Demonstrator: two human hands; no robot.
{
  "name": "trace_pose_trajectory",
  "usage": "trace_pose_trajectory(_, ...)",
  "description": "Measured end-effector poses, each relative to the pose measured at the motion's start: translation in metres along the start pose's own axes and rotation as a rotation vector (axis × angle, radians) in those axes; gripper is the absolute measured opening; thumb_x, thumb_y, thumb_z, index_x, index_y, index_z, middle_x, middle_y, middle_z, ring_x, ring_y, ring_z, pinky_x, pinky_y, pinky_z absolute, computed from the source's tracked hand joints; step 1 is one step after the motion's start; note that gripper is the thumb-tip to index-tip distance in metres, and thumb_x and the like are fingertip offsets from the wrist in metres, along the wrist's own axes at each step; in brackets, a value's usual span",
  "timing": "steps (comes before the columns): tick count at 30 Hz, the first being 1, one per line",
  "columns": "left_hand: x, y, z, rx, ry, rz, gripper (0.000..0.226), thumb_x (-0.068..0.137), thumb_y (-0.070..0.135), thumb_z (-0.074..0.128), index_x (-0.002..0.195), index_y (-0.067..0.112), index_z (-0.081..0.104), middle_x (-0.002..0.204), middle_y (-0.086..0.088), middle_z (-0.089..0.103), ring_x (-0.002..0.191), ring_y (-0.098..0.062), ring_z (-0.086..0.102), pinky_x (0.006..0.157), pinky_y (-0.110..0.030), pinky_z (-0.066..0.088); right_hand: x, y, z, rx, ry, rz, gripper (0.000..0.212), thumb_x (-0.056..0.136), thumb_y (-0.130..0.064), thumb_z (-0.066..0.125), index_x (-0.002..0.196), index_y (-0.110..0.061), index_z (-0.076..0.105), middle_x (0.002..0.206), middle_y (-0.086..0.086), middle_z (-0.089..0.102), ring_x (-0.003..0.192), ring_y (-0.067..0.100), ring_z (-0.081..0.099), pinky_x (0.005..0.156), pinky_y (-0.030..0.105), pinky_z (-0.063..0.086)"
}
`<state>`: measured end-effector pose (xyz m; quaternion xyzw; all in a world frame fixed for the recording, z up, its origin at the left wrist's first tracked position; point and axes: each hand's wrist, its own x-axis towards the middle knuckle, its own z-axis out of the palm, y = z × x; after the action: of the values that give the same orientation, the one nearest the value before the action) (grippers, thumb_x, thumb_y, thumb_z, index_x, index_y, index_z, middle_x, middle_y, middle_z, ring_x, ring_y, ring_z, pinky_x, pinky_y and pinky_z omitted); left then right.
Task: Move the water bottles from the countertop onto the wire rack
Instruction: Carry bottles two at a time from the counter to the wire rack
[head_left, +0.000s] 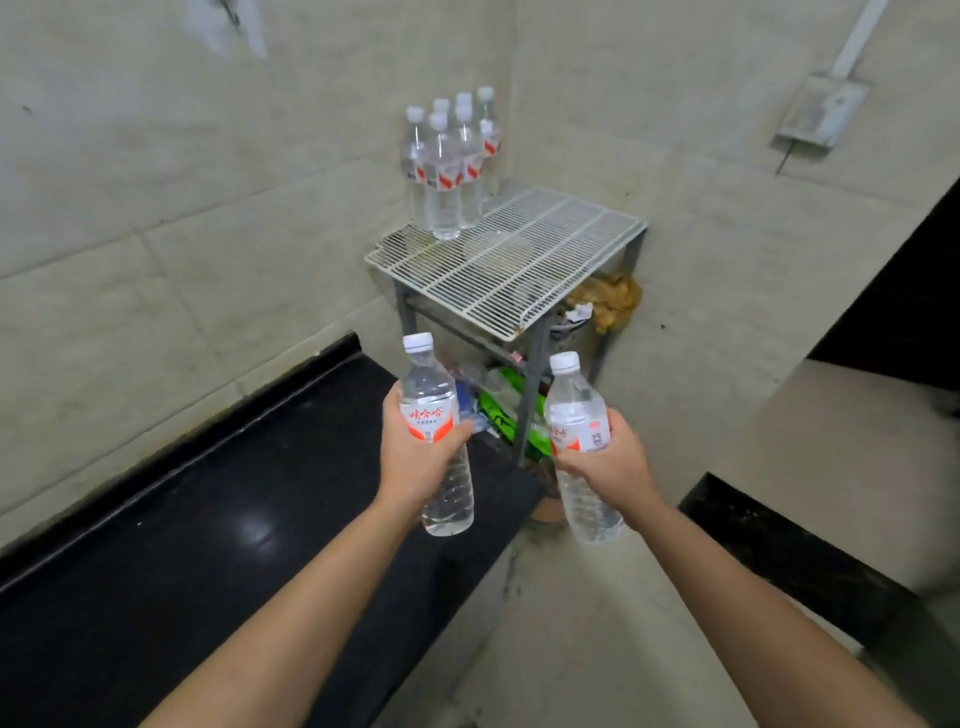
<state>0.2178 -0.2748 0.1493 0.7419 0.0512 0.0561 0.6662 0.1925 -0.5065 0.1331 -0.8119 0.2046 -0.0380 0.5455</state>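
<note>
pale tiled walls (156, 208) meet in a corner, and along the left one a glossy black countertop (208, 519) is seen, with no bottles on its visible part. past its far end the left hand (415, 457) is wrapped around the label of a clear water bottle (426, 384), held upright in the air. to the right, a second water bottle (574, 405) is gripped the same way by the right hand (608, 467). both are carried short of the white wire rack (545, 249), where a cluster of bottles (449, 171) stands at the back left corner. the carry seems nearly finished. each bottle is best kept upright, brought over the front edge and lowered onto bare wires just beside the cluster, the base spanning several wires. it should be released only once it is felt to sit steady, so the standing bottles are not knocked. the rack lies on a grey metal frame (535, 364) with green packaging (498, 410) beneath. a junction box (823, 111) is fixed to the right wall, and a dark ledge (779, 545) is seen at lower right.
</note>
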Motion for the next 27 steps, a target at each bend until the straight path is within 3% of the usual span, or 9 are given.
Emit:
trace_pose_trajectory(2,0.034,0.016,0.027,-0.048,-0.034,0.038,0.072,0.078,0.024,0.085,0.136,0.024,0.043,0.111,0.008,0.064,0.095,-0.002,0.066,0.085,-0.027,0.055,0.03,-0.013,-0.019,0.041,0.06,-0.021,0.047,0.064,-0.019,0.093,0.102,-0.021,0.064,0.093,-0.001,0.073,0.088,0.023,0.071,0.081,0.043,0.059)
trace_pose_trajectory(4,0.061,0.036,0.055,-0.099,-0.036,0.039,0.067,0.085,0.035,0.078,0.139,0.024,0.041,0.114,0.004,0.064,0.099,-0.01,0.067,0.09,-0.036,0.057,0.055,-0.027,-0.037,0.112,0.1,-0.029,0.056,0.062,-0.031,0.096,0.108,-0.016,0.067,0.097,0.002,0.076,0.088,0.02,0.073,0.079,0.04,0.061)
trace_pose_trajectory(8,0.114,0.067,0.11,-0.19,-0.056,0.076,0.061,0.094,0.049,0.062,0.143,0.025,0.036,0.121,0.0,0.062,0.107,-0.016,0.065,0.097,-0.045,0.054,0.113,-0.05,-0.066,0.224,0.191,-0.069,0.085,0.043,-0.055,0.09,0.117,-0.022,0.065,0.103,-0.004,0.076,0.092,0.016,0.074,0.086,0.046,0.061)
trace_pose_trajectory(11,0.149,0.083,0.147,-0.229,-0.076,0.105,0.074,0.088,0.066,0.054,0.148,0.031,0.029,0.135,-0.002,0.058,0.121,-0.021,0.061,0.104,-0.055,0.049,0.16,-0.067,-0.083,0.259,0.169,-0.139,0.081,0.051,-0.042,0.095,0.122,-0.023,0.06,0.107,-0.006,0.074,0.094,0.013,0.073,0.088,0.045,0.06)
trace_pose_trajectory(15,0.19,0.099,0.19,-0.273,-0.055,0.122,0.085,0.086,0.069,0.054,0.156,0.036,0.02,0.155,-0.001,0.043,0.14,-0.019,0.046,0.116,-0.051,0.037,0.228,-0.089,-0.108,0.269,0.055,-0.317,0.059,0.066,-0.017,0.095,0.112,-0.026,0.059,0.104,-0.003,0.073,0.089,0.01,0.072,0.082,0.034,0.06)
trace_pose_trajectory(20,0.224,0.126,0.242,-0.256,0.066,0.132,0.053,0.099,0.043,0.057,0.146,0.022,0.041,0.129,0.01,0.064,0.113,0.002,0.064,0.095,-0.027,0.053,0.321,-0.109,-0.138,0.163,-0.034,-0.472,0.062,0.05,-0.052,0.094,0.103,-0.04,0.062,0.11,-0.001,0.069,0.096,0.018,0.071,0.086,0.048,0.059)
trace_pose_trajectory(23,0.242,0.143,0.266,-0.225,0.165,0.146,0.047,0.096,0.036,0.065,0.135,0.016,0.05,0.125,-0.002,0.068,0.11,-0.014,0.069,0.093,-0.038,0.056,0.363,-0.127,-0.156,0.086,-0.108,-0.591,0.059,0.052,-0.055,0.09,0.104,-0.039,0.065,0.106,-0.006,0.065,0.096,0.013,0.068,0.087,0.044,0.058)
trace_pose_trajectory(27,0.262,0.155,0.281,-0.132,0.278,0.166,0.051,0.093,0.03,0.069,0.135,0.009,0.049,0.112,-0.004,0.068,0.088,-0.006,0.072,0.071,-0.02,0.056,0.409,-0.143,-0.163,0.036,-0.216,-0.711,0.059,0.064,-0.046,0.092,0.116,-0.03,0.069,0.107,-0.009,0.064,0.1,0.009,0.064,0.09,0.038,0.055)
